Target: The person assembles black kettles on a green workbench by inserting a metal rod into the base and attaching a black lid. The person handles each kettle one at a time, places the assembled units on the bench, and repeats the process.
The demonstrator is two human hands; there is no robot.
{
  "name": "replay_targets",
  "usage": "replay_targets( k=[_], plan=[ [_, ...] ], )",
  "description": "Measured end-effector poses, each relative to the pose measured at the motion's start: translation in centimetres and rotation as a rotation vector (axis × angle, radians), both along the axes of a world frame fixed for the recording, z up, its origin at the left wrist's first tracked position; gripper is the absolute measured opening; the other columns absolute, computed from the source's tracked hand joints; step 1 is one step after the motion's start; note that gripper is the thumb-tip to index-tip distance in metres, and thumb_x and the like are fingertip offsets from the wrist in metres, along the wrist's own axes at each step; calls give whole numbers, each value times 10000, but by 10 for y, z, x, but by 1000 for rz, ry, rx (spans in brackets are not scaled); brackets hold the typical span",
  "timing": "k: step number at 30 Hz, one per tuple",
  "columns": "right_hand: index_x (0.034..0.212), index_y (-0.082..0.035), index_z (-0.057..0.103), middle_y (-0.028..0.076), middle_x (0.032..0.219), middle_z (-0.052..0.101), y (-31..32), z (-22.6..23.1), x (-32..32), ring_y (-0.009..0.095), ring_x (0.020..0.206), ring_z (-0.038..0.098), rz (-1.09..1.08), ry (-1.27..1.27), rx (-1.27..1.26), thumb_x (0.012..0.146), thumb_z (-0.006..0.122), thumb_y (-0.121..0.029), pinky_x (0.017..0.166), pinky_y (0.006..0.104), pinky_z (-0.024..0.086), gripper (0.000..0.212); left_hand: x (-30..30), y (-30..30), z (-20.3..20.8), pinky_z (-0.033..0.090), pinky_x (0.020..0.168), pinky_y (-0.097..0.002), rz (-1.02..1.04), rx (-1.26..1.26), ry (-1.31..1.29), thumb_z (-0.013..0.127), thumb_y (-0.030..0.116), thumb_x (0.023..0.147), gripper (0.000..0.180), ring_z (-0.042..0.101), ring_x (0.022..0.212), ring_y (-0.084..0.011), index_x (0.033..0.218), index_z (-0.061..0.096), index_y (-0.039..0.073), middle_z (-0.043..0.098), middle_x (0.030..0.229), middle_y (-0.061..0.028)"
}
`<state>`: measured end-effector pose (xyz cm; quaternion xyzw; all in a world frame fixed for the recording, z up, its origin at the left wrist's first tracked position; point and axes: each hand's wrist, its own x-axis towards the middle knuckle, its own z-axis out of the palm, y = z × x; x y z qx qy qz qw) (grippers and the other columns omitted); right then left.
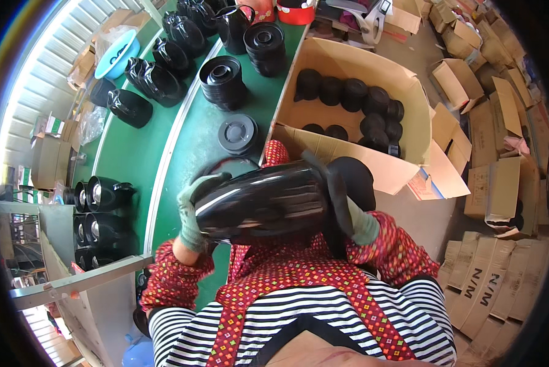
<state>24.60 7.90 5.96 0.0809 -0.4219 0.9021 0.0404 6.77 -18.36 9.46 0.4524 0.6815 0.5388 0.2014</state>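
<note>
A glossy black jug body [265, 199] lies on its side across my lap, held between both hands. My left hand [195, 208], in a pale green glove, grips its left end. My right hand [343, 205], in a green glove with a dark palm, is closed on its right end. Past the jug, on the green bench [176, 171], lies a round black lid-like part [238, 134]. Behind that stand stacks of similar black round parts [222, 82]. A dark rounded shape [353, 180] shows partly behind my right hand.
An open carton [354, 55] holding several black round parts stands to the right of the bench. Black jugs [129, 108] stand at the far left, near a light blue basin [118, 54]. More black jugs [106, 194] lie at the left edge. Flattened cartons [489, 281] lean at right.
</note>
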Motion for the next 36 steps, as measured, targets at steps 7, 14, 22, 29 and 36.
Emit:
replay_targets(
  k=[7, 14, 22, 29, 36],
  plan=[
    [1573, -38, 441, 349, 1609, 347, 15, 32, -8, 558, 1513, 306, -450, 613, 1111, 823, 814, -611, 1237, 597, 251, 1015, 26, 26, -77, 445, 1197, -421, -248, -93, -791, 751, 136, 984, 685, 542, 1410, -257, 1582, 431, 39, 521, 1575, -137],
    [1572, 26, 420, 202, 1533, 532, -14, 21, -1, 320, 1403, 547, -478, 33, 107, 1125, 488, -316, 1193, 443, 417, 566, 11, 25, 0, 568, 1043, -423, 190, 336, -958, 834, 302, 873, 596, 714, 1167, -269, 1310, 672, -70, 710, 1324, -190],
    [1435, -14, 615, 128, 1353, 692, 58, -24, 15, 231, 1247, 663, -428, -248, 627, 1102, 470, -150, 1100, 363, 512, 387, 46, 44, -43, 538, 1037, -397, 306, -38, -173, 895, 126, 734, 603, 707, 1168, -309, 1291, 695, 8, 714, 1255, -198],
    [1373, -74, 670, 182, 1286, 722, 92, 24, -39, 361, 1209, 689, 544, -199, 1640, 1050, 549, -376, 1030, 460, 543, 459, 82, -13, -50, 530, 1062, -377, -191, -322, -36, 807, 133, 879, 638, 690, 1239, -269, 1470, 586, 37, 684, 1369, -188],
    [1245, -5, 756, 281, 1245, 721, 40, -18, -100, 437, 1199, 686, 539, -460, 1956, 1022, 404, -573, 1064, 519, 512, 704, 12, -136, -121, 459, 1108, -521, 433, -849, 538, 872, 247, 801, 1029, 522, 1352, -474, 1667, 324, 155, 487, 1520, -273]
  ],
)
